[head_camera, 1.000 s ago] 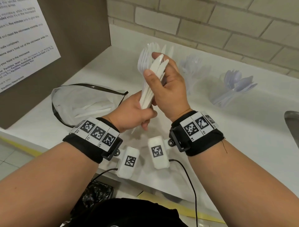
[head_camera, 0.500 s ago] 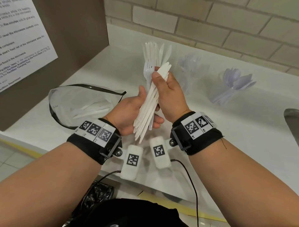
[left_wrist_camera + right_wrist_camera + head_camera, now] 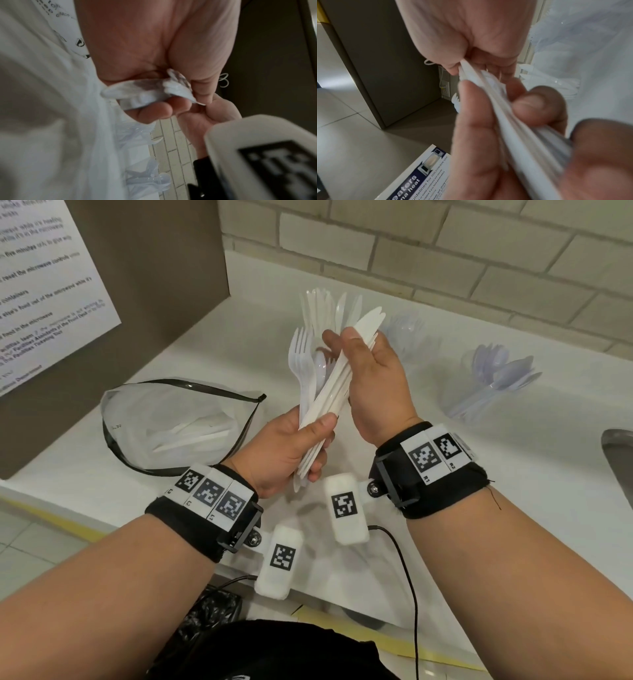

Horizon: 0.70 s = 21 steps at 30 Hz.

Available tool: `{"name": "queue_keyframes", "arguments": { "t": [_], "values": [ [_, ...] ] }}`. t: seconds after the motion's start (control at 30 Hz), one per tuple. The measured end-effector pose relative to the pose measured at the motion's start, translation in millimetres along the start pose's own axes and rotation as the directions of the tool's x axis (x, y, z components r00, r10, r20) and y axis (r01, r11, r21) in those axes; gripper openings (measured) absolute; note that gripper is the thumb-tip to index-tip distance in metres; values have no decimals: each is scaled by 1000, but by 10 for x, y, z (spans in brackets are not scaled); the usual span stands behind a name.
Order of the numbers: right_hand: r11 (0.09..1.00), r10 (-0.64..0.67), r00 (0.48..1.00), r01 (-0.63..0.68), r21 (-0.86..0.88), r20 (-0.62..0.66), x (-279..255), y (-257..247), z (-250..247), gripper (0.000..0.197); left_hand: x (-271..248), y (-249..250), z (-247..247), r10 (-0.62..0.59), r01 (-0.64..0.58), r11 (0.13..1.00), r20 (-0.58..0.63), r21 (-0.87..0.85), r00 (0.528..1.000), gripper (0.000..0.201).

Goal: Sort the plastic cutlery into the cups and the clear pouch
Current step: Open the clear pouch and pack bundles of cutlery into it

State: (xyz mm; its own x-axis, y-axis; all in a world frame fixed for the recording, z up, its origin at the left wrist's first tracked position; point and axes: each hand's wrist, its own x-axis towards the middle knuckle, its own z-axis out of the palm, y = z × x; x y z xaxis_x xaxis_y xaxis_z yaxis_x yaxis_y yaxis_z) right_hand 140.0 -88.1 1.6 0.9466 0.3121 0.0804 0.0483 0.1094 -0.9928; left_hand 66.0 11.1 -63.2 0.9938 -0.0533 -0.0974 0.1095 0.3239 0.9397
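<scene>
Above the white counter (image 3: 513,474) my left hand (image 3: 291,446) grips the handle ends of a bundle of white plastic cutlery (image 3: 308,378) with forks, a spoon and knives. My right hand (image 3: 370,378) pinches a stack of white knives (image 3: 346,371) out of that bundle, thumb on the near side. In the left wrist view the handle ends (image 3: 149,92) sit between my left fingers. In the right wrist view the knife edges (image 3: 505,115) run between my right thumb and fingers. A clear pouch (image 3: 171,422) with a black zip lies open at left with white knives inside.
Behind my hands stands a clear cup (image 3: 325,306) of white cutlery; a clear cup of forks (image 3: 407,337) and a tipped clear cup of spoons (image 3: 493,381) stand further right. A brown panel with a notice (image 3: 51,285) is at left. A metal sink edge (image 3: 620,460) shows at right.
The bundle has fanned apart: my right hand has slid up and tilted the knives away to the right, while the forks stay upright in my left hand, which has shifted down to the handle ends.
</scene>
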Motion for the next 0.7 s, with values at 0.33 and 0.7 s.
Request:
{"name": "queue_keyframes", "arguments": {
  "t": [0.33, 0.7],
  "values": [
    [907, -68, 966, 164, 388, -251, 154, -511, -164, 15, -16, 16, -41, -4, 6, 999, -44, 42, 999, 33],
    [981, 106, 988, -122, -149, -112, 108, -306, -68, 19, 87, 74, -2, -11, 26, 997, -191, 76, 982, 19]
  ]
}}
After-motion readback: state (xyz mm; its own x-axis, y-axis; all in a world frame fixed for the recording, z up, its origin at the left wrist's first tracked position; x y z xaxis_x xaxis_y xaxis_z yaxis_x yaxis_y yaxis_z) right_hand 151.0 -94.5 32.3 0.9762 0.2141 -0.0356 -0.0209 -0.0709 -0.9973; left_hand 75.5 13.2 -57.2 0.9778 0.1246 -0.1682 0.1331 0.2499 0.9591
